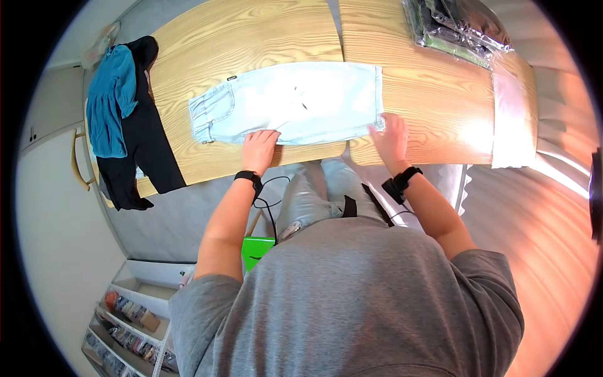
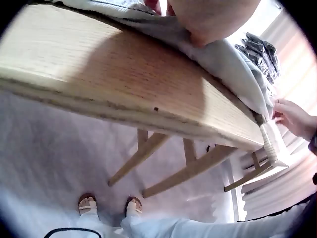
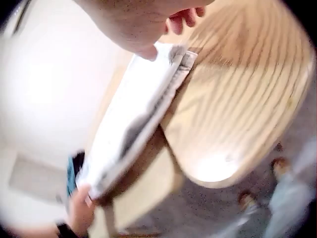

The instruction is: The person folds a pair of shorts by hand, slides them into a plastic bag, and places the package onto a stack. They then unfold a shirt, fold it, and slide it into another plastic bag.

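Note:
Pale blue jeans (image 1: pixel 326 97), folded lengthwise, lie across the wooden table (image 1: pixel 251 38), waistband to the left and leg hem to the right. My left hand (image 1: pixel 259 151) is at their near edge, below the pocket, with its curled fingers over the fabric and the thumb against it in the left wrist view. At the hem's near corner is my right hand (image 1: pixel 393 139), its fingers loosely bent and spread from the thumb. In the right wrist view, the right thumb (image 3: pixel 147 52) is right at the hem while the other fingers hang beyond it.
A teal top (image 1: pixel 112 100) and black trousers (image 1: pixel 151 144) lie at the table's left end. Clear-bagged garments (image 1: pixel 458 31) are stacked at the back right. A whitish sheet (image 1: pixel 512 119) covers the right end. Shelves (image 1: pixel 135 314) with packed goods stand lower left.

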Demonstrator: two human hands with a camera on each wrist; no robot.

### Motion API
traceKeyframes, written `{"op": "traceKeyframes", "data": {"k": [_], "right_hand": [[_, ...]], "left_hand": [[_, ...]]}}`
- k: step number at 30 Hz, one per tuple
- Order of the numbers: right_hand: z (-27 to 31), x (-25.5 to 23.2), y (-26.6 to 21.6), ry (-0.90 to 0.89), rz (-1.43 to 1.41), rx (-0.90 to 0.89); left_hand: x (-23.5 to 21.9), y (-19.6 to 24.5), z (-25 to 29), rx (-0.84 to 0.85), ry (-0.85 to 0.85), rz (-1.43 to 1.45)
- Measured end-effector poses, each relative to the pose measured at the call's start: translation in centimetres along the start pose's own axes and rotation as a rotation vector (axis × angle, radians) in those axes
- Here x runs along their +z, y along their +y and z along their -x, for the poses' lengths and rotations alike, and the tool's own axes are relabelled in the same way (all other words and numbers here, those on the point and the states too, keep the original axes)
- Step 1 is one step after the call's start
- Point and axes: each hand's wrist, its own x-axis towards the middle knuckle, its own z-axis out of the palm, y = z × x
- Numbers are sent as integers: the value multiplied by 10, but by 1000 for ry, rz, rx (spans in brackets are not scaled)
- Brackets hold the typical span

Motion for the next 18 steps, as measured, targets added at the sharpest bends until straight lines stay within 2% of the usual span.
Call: {"op": "traceKeyframes", "data": {"k": [1, 3, 5, 9, 11, 14, 16, 17, 18], "right_hand": [[-2, -4, -10, -2, -4, -3], [-6, -8, -29, -147, -58, -523], [-7, 5, -23, -170, -37, -521], [-15, 15, 6, -167, 53, -495], [-19, 13, 15, -168, 50, -485], [-27, 11, 29, -181, -33, -513], [-33, 6, 31, -210, -377, -373], [-35, 5, 31, -212, -377, -374], [-39, 3, 31, -239, -382, -215]], "left_hand": [[0, 1, -1, -3, -3, 13], [0, 0, 1, -19, -14, 24], [2, -2, 3, -53, -80, 43], [-8, -6, 8, -36, -91, 94], [-13, -13, 10, -93, 32, -8], [-11, -34, 13, -24, 42, -14], [-10, -45, 12, -84, 18, 50], [-8, -49, 9, -144, -7, 113], [-10, -49, 3, -194, -18, 159]]}}
